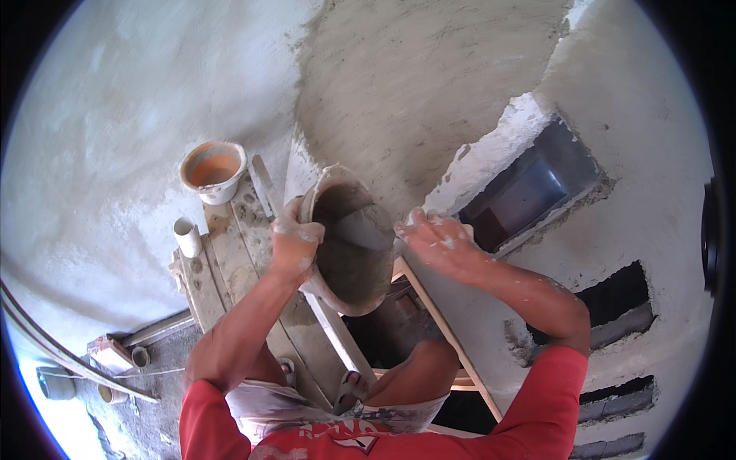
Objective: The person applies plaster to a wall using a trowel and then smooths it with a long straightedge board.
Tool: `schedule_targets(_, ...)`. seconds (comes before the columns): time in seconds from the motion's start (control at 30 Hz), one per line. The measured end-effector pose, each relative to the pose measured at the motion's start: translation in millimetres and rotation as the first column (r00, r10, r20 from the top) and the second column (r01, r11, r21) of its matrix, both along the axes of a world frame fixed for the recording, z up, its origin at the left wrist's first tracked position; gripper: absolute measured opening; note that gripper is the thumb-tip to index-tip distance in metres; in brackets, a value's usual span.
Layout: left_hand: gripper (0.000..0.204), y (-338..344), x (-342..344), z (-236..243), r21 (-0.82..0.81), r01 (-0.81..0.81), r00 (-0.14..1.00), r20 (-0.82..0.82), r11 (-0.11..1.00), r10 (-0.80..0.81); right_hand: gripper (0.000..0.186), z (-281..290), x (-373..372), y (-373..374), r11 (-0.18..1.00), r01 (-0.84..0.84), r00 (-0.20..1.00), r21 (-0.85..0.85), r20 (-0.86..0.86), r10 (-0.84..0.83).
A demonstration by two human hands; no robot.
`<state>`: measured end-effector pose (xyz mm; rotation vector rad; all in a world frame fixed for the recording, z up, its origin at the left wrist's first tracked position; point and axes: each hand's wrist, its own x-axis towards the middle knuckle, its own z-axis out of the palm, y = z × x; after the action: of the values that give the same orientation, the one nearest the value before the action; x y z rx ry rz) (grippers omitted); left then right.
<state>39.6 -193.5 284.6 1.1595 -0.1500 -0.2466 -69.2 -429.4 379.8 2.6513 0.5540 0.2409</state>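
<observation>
My left hand (pixel 297 239) is closed on the rim of a tilted, mortar-smeared bucket (pixel 342 295), held up in front of me. Grey wet mortar (pixel 341 264) coats its inside. My right hand (pixel 443 241), spotted with plaster, is closed at the bucket's right rim. A pale handle end pokes out behind its fingers, and a flat grey trowel blade (pixel 368 228) lies inside the bucket. The fingers partly hide where blade and handle meet.
I am on a plank scaffold (pixel 222 261) beside a part-plastered wall (pixel 414 77). A white bucket (pixel 222 192) and a white cup (pixel 186 238) stand on its left. A rough-edged window opening (pixel 537 184) is at the right; a gap beside the planks drops to the floor.
</observation>
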Motion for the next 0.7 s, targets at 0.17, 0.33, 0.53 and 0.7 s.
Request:
schedule_targets(0.17, 0.054, 6.7, -1.4, -0.9, 0.166, -0.088, 0.991, 0.116, 0.982, 0.069, 0.026, -82.1, 9.6, -8.3, 0.982, -0.084, 0.995, 0.172, -0.037, 0.092)
schedule_targets(0.33, 0.054, 12.1, -5.9, 7.5, 0.347, -0.104, 0.978, 0.207, 0.932, 0.032, 0.040, -87.1, 0.5, 38.3, 0.814, 0.365, 0.851, 0.451, -0.517, -0.096)
schedule_targets(0.53, 0.059, 21.7, 5.7, -0.2, -0.118, 0.005, 1.000, -0.012, 0.993, -0.006, 0.041, -94.3, 0.6, 38.7, 0.588, 0.482, 0.840, 0.650, -0.533, -0.100)
schedule_targets(0.7, 0.060, 24.3, 6.8, 10.2, -0.015, -0.017, 0.999, -0.042, 1.000, 0.016, 0.044, -92.0, 10.1, 14.0, 0.669, 0.360, 0.916, 0.650, -0.383, -0.120)
